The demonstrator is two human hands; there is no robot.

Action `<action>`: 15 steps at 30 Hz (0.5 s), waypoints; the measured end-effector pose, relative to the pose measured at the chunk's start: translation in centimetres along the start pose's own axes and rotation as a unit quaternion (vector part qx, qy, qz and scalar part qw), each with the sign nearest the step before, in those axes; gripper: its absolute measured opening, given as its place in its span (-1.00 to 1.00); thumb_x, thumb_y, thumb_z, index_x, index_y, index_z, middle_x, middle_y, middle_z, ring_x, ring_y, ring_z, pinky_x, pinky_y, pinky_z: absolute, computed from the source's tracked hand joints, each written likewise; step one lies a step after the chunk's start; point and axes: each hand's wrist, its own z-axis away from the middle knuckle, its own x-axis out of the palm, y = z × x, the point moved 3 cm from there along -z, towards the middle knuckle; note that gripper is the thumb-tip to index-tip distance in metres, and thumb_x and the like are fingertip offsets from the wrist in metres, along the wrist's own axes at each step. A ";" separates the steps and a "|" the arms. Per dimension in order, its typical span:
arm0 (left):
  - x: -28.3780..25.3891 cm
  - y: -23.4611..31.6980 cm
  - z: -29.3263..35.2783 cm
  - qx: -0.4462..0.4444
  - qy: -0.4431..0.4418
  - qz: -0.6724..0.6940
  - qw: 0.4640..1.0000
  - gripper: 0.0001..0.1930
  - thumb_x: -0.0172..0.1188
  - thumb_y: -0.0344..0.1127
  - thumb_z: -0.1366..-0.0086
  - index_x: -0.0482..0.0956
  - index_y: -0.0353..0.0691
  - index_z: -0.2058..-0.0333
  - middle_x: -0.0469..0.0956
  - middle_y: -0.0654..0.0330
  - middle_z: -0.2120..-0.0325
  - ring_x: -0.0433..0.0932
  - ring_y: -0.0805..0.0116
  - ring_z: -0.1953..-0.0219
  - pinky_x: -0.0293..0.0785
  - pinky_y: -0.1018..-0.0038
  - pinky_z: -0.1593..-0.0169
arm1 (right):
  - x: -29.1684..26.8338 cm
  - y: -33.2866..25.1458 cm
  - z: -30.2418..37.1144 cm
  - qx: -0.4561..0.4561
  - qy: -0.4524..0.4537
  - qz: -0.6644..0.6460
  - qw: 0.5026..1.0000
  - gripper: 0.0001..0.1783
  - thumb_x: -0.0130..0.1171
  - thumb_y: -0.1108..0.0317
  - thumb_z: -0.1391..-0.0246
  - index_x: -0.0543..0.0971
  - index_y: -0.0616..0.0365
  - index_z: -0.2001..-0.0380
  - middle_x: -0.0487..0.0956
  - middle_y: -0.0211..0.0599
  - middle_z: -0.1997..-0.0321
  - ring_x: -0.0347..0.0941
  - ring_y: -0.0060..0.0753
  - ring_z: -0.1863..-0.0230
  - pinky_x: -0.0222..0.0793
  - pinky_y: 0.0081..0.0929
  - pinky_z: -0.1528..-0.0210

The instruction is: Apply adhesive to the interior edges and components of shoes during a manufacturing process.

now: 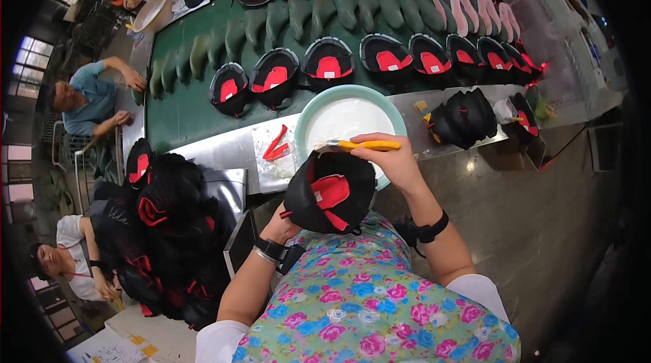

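Yellow brush [350, 145] in curled right hand [391, 157]

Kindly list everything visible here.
Basin: one, pale green, centre
Held upper: one, black-red, near basin
Brush: one, yellow, at upper's rim
Strips: few, red, left of basin
Table: one, green, beyond basin
Shoe uppers: two rows, black-red, table
Forms: many, green, between rows
Flat pieces: several, pink, beside forms
Heaps: two, mostly black, left and right
Workers: several, varied clothing, left
Apron: one, floral, below
Left fingers: one hand, on upper
Right fingers: one hand, on brush

Paned windows [32, 65] stand beyond a blue-shirted person [93, 102].
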 end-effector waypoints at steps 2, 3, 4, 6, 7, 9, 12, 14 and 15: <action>1.7 0.1 -0.8 0.026 -0.041 -0.064 0.997 -0.45 0.15 -0.33 -0.30 0.25 -0.30 -0.23 0.36 0.04 -0.17 0.41 0.22 -0.15 0.34 0.29 -0.22 | -1.6 0.4 -0.3 -0.001 0.038 0.025 0.999 -0.75 0.34 0.49 0.04 0.66 0.29 0.22 0.66 -0.30 0.29 0.53 -0.60 0.31 0.42 -0.69 0.23; 2.4 0.3 -1.0 0.026 -0.027 -0.055 0.998 -0.45 0.15 -0.33 -0.30 0.25 -0.30 -0.23 0.36 0.04 -0.17 0.41 0.22 -0.15 0.34 0.29 -0.22 | -2.5 0.6 -0.2 -0.004 0.031 0.017 0.999 -0.75 0.34 0.49 0.04 0.66 0.29 0.22 0.66 -0.30 0.29 0.53 -0.60 0.31 0.42 -0.69 0.23; 3.1 0.6 -1.2 0.033 -0.007 -0.026 0.999 -0.49 0.18 -0.40 -0.28 0.28 -0.30 -0.19 0.42 0.05 -0.10 0.46 0.23 -0.09 0.43 0.29 -0.16 | -3.7 0.9 -0.1 0.012 0.071 0.039 0.997 -0.77 0.35 0.46 0.04 0.67 0.27 0.26 0.66 -0.30 0.34 0.55 -0.59 0.33 0.44 -0.67 0.24; 4.6 1.4 -1.3 0.039 0.014 0.003 0.999 -0.52 0.21 -0.48 -0.25 0.32 -0.30 -0.14 0.47 0.06 -0.04 0.51 0.24 -0.03 0.51 0.28 -0.10 | -5.4 1.6 0.3 0.043 0.150 0.122 0.980 -0.80 0.36 0.37 0.04 0.69 0.25 0.34 0.65 -0.31 0.50 0.57 -0.58 0.45 0.46 -0.64 0.33; 5.3 1.9 -1.3 0.063 0.022 0.000 0.998 -0.52 0.20 -0.47 -0.26 0.31 -0.30 -0.15 0.46 0.05 -0.05 0.50 0.23 -0.04 0.50 0.27 -0.11 | -5.8 1.6 0.4 0.025 0.145 0.115 0.982 -0.80 0.36 0.37 0.04 0.69 0.25 0.34 0.65 -0.31 0.50 0.57 -0.58 0.45 0.46 -0.64 0.33; 6.4 2.6 -1.6 0.086 0.031 -0.001 0.996 -0.51 0.19 -0.47 -0.26 0.31 -0.29 -0.15 0.46 0.05 -0.05 0.50 0.23 -0.05 0.49 0.27 -0.11 | -6.4 2.0 1.2 0.067 0.170 0.147 0.972 -0.79 0.37 0.33 0.05 0.69 0.24 0.37 0.63 -0.32 0.56 0.57 -0.58 0.49 0.44 -0.64 0.37; 7.2 3.4 -1.8 0.164 0.075 -0.071 0.981 -0.51 0.14 -0.45 -0.31 0.26 -0.30 -0.19 0.42 0.03 -0.10 0.47 0.20 -0.09 0.46 0.27 -0.15 | -5.5 1.8 1.9 0.061 0.156 0.138 0.976 -0.78 0.36 0.31 0.03 0.65 0.28 0.46 0.61 -0.34 0.62 0.54 -0.60 0.56 0.42 -0.63 0.45; 7.3 3.8 -1.8 0.213 0.063 -0.076 0.972 -0.50 0.10 -0.43 -0.34 0.23 -0.28 -0.22 0.40 0.03 -0.12 0.44 0.19 -0.12 0.42 0.26 -0.18 | -4.4 1.3 1.9 0.095 0.135 0.110 0.980 -0.72 0.34 0.28 0.00 0.60 0.31 0.56 0.59 -0.34 0.64 0.50 -0.63 0.64 0.40 -0.64 0.54; 7.3 3.9 -1.8 0.221 0.064 -0.073 0.970 -0.50 0.08 -0.43 -0.35 0.22 -0.28 -0.23 0.40 0.03 -0.13 0.44 0.18 -0.13 0.41 0.26 -0.19 | -4.0 0.7 2.0 0.079 0.124 0.109 0.983 -0.72 0.34 0.28 0.00 0.60 0.31 0.56 0.59 -0.34 0.64 0.50 -0.63 0.64 0.40 -0.64 0.54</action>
